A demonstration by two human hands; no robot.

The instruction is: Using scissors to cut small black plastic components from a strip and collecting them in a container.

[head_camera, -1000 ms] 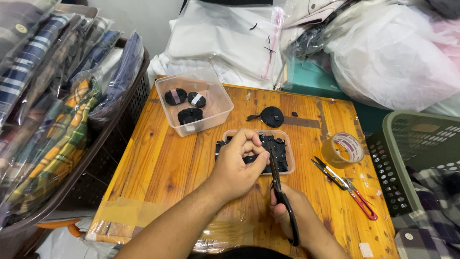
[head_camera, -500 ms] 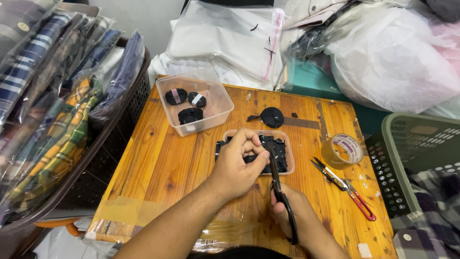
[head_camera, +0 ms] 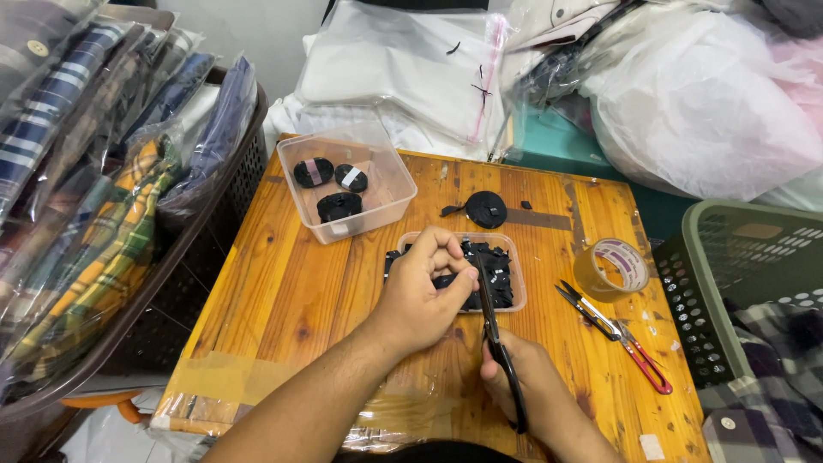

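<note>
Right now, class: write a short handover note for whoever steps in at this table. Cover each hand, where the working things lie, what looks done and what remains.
Left hand: pinched shut on a small black strip piece, held over the shallow tray.
Right hand: gripping black scissors, blades pointing up toward the left hand's fingertips.
Things: the shallow tray holds a pile of cut black pieces. The clear tub holds three black rolls. One more black roll lies loose on the table. Small red-handled snips and a tape roll sit to the right.
Done: many pieces cut.
Left: rolls in the tub and on the table appear uncut.
</note>
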